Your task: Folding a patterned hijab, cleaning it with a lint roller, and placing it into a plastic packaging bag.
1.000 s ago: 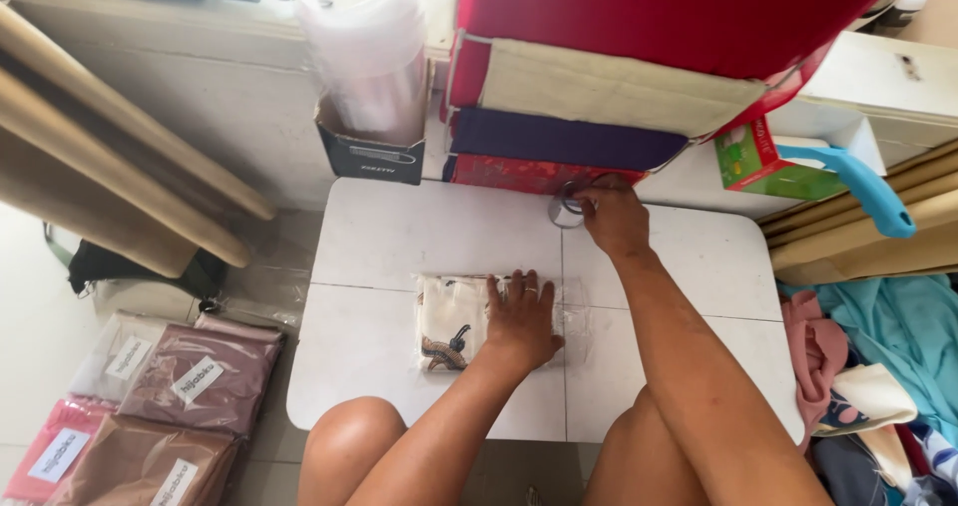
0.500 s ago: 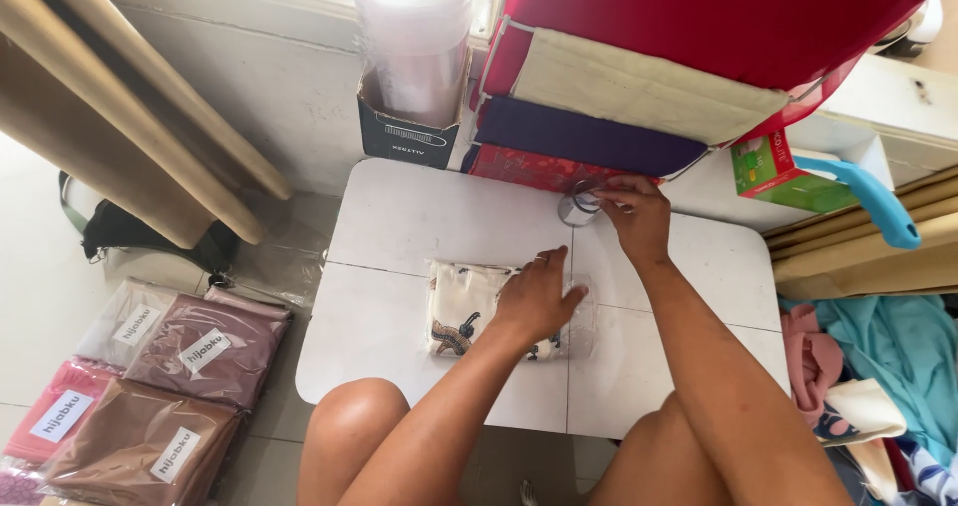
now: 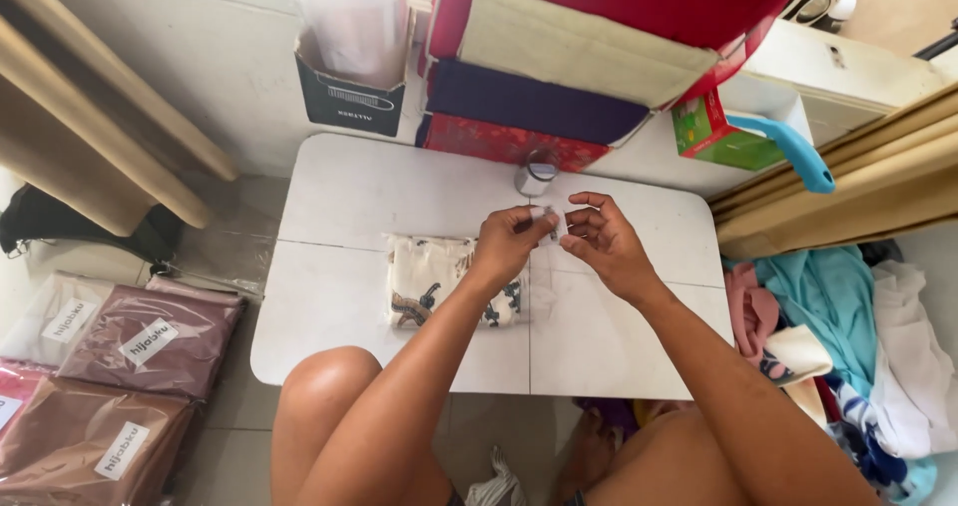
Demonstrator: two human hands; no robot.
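My left hand (image 3: 507, 243) and my right hand (image 3: 605, 239) meet above the white folding table (image 3: 349, 316). Their fingertips pinch a small pale strip of tape (image 3: 552, 223) between them. A folded cream cloth with a dark print, in a clear bag (image 3: 431, 278), lies flat on the table just below and left of my left hand. A small roll of clear tape (image 3: 536, 175) stands on the table beyond my hands, near the far edge.
Stacked red, beige and dark blue fabric bundles (image 3: 559, 87) overhang the table's far edge. A dark box holding clear bags (image 3: 351, 87) stands at the back left. Bagged brown cloths (image 3: 150, 341) lie on the floor to the left and a heap of clothes (image 3: 848, 336) to the right.
My right hand has come back from the tape roll towards me. My left hand has lifted off the bagged cloth and met the right hand over the table.
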